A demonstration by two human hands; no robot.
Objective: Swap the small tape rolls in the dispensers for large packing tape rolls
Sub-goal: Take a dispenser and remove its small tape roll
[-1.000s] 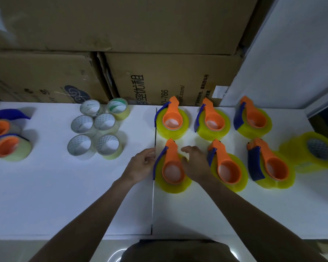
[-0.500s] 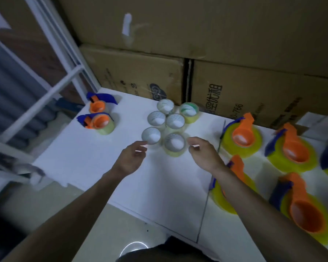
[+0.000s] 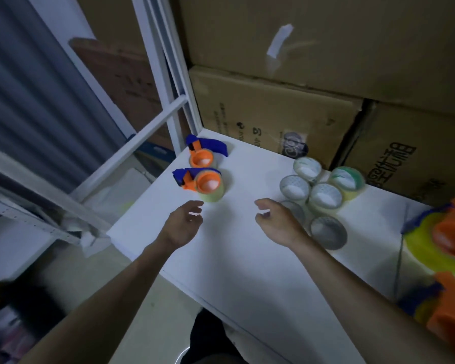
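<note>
- Two dispensers with small rolls sit by the table's [image 3: 221, 258] far-left corner, and I take those as my next targets; the near dispenser [image 3: 202, 183] lies closer to me than the far dispenser [image 3: 204, 155], the two almost touching.
- My left hand [image 3: 183, 224] hovers above the tabletop just short of the near dispenser, which lies straight ahead of its fingertips [image 3: 197, 204], slightly to the right. The fingers are loosely curled and narrow, holding nothing.
- My right hand [image 3: 279, 222] hovers farther right, between the near dispenser and the loose rolls [image 3: 315, 190]. Its fingers are also loosely curled and empty, thumb and forefinger a little apart.
- The left hand is plainly nearer, so I judge it should take the near dispenser, with the right coming over to help.
- The near dispenser lies flat, orange hub up, its long axis running left to right: blue handle pointing at the table's left edge, small roll at the right end.
- Room: bare tabletop lies between my hands and right of the near dispenser. To its left the table edge is near, with a white shelf frame [image 3: 153, 119] beyond, so I would pull the dispenser toward me and rightward, not sweep left.
- Cartons [image 3: 273, 122] stand behind the table, so there is little room to reach past.
- Dispensers with large yellow rolls [image 3: 431, 245] lie well right of the near dispenser, blurred at the frame edge.
</note>
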